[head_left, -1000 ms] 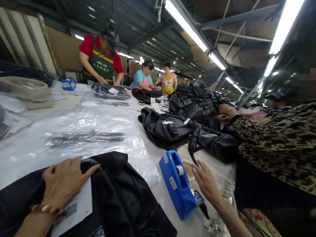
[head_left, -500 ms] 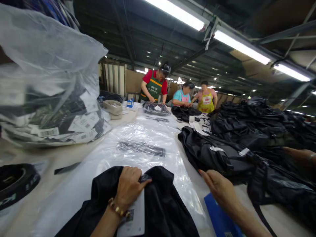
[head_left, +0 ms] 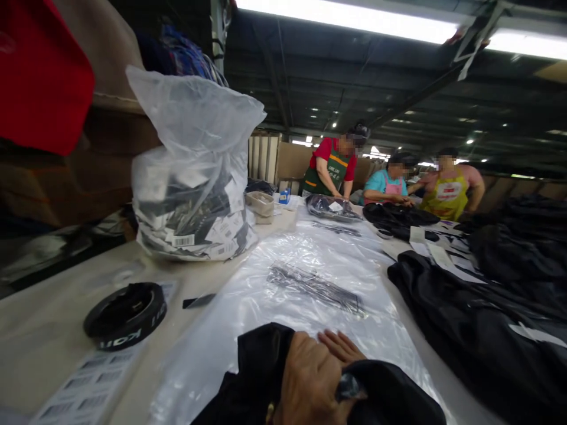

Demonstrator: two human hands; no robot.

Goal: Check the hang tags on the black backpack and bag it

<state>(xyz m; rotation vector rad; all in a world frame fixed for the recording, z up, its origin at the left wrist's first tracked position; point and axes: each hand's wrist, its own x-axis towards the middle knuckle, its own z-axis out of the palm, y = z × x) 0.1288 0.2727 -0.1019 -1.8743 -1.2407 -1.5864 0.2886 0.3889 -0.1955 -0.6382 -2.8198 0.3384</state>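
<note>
My left hand [head_left: 310,375] is closed around the gathered top of a black fabric bag [head_left: 261,354] at the bottom centre. A dark glossy bit [head_left: 348,386] of it shows beside my thumb. Just beyond, my right hand [head_left: 342,347] has its fingers stretched out close to the bag's top; its palm is hidden behind my left hand. Under and ahead of the bag lies a stack of clear plastic bags [head_left: 319,254] with dark print.
On the left are a roll of black printed tape [head_left: 126,316], a barcode label sheet [head_left: 88,383] and a big plastic sack of tags [head_left: 195,177]. Black bags [head_left: 478,330] pile up on the right. A co-worker [head_left: 332,162] bends over a packed bag [head_left: 334,206]; two others stand beyond.
My right hand has come from the black bags on the right to the bag in front of me. My left hand keeps its grip. The view has swung to the left.
</note>
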